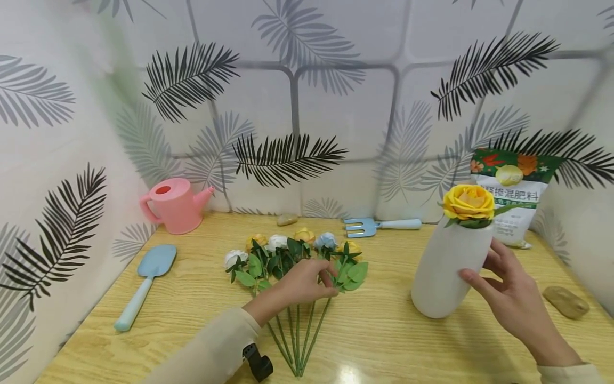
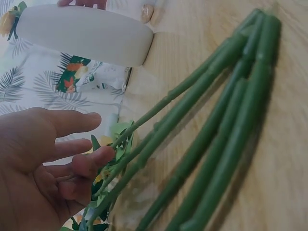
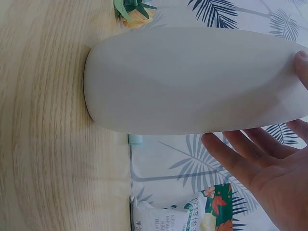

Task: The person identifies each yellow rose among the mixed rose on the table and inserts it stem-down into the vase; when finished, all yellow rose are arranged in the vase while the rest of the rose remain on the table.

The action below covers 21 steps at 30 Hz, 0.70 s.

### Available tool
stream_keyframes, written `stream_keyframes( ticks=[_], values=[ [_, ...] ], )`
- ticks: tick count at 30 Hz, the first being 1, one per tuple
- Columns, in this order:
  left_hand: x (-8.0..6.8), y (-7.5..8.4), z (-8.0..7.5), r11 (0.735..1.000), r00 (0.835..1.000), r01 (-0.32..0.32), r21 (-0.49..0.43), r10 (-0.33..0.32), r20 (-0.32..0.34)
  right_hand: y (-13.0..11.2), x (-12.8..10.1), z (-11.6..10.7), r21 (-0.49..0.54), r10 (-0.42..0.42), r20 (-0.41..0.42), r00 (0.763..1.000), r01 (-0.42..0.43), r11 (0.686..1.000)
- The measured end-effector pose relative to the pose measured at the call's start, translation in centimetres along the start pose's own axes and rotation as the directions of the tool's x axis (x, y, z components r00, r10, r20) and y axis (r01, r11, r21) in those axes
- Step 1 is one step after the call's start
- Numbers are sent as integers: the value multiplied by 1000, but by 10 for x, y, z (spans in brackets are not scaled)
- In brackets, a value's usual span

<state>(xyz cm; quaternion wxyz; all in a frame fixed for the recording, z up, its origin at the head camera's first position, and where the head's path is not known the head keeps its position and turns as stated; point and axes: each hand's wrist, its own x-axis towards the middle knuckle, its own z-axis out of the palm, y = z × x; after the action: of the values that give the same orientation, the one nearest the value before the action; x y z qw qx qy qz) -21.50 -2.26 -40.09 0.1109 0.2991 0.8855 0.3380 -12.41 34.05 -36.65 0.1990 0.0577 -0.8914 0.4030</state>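
Observation:
A tall white vase [image 1: 451, 266] leans slightly to the right on the table, one yellow rose [image 1: 469, 202] showing at its mouth. My right hand [image 1: 515, 296] holds its right side, thumb at the front and fingers behind; in the right wrist view the vase [image 3: 187, 82] fills the middle. Several artificial flowers with white, yellow and blue heads lie fanned out, their green stems [image 1: 298, 341] meeting near me. Over this fan is my left hand [image 1: 307, 280], beside the rightmost leaves. In the left wrist view its fingers are loosely bent near a stem [image 2: 159, 108], thumb apart.
A pink watering can [image 1: 175, 208] and a blue trowel [image 1: 148, 282] are on the left. Along the back lie a stone [image 1: 287, 219] and a blue hand fork [image 1: 379, 226]. A fertilizer bag [image 1: 515, 197] stands behind the vase, and another stone [image 1: 566, 302] lies right.

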Motion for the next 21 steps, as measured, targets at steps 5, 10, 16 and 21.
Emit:
stream_keyframes(
  ticks=[5, 10, 16, 21],
  values=[
    [-2, -2, 3, 1000, 1000, 9, 9, -9, 4, 1, 0, 1, -12, -1, 2, 1000, 1, 1000],
    [-3, -3, 7, 1000, 1000, 16, 0, -16, 15, 2, 0, 1, -5, -9, -1, 1000, 9, 1000],
    [-3, -4, 9, 1000, 1000, 19, -4, -19, 20, 3, -1, 2, -14, -2, 0, 1000, 2, 1000],
    [-2, -5, 12, 1000, 1000, 4, 9, -5, 24, 3, -1, 2, -21, 19, 18, 1000, -18, 1000]
  ],
)
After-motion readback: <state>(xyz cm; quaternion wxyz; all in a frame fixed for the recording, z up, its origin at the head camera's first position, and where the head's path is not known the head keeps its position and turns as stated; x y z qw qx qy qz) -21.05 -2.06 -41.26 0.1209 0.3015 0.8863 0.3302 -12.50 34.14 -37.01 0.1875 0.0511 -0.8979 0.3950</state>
